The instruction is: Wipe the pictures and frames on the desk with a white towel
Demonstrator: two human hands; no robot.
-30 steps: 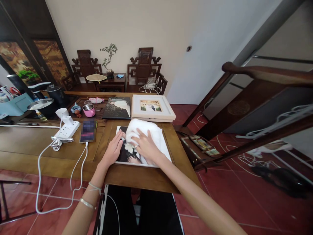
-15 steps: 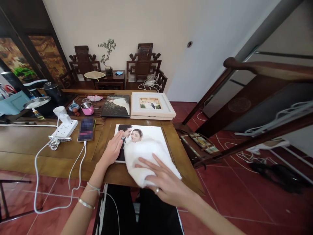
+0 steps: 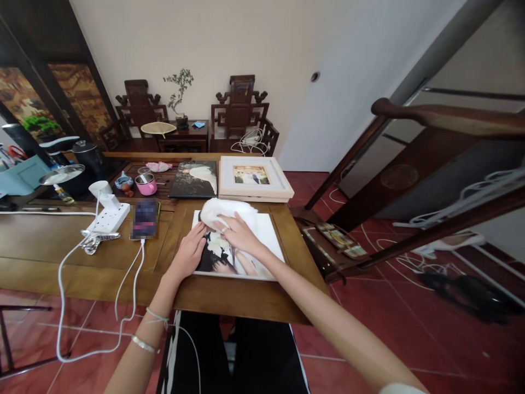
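A photo panel (image 3: pixel 268 241) with a white edge lies flat on the wooden table, showing part of a picture of a couple. A white cloth (image 3: pixel 227 210) covers its upper part and reaches slightly past its far edge. On top of the cloth, my right hand (image 3: pixel 238 232) presses down with its fingers spread. My left hand (image 3: pixel 191 249) rests on the panel's left edge, fingers laid flat and nothing held in them. The faces in the picture are hidden beneath the cloth.
Behind the panel lie a dark photo panel (image 3: pixel 194 179) and a white-framed picture (image 3: pixel 256 178). To the left are a phone (image 3: pixel 145 219) on a cable, a power strip (image 3: pixel 112 218) and a pink cup (image 3: pixel 146 184). A wooden chair (image 3: pixel 410 158) stands at the right.
My right hand has moved forward with the cloth, from the panel's near right part to its far part. The lower picture now shows. My left hand has barely moved.
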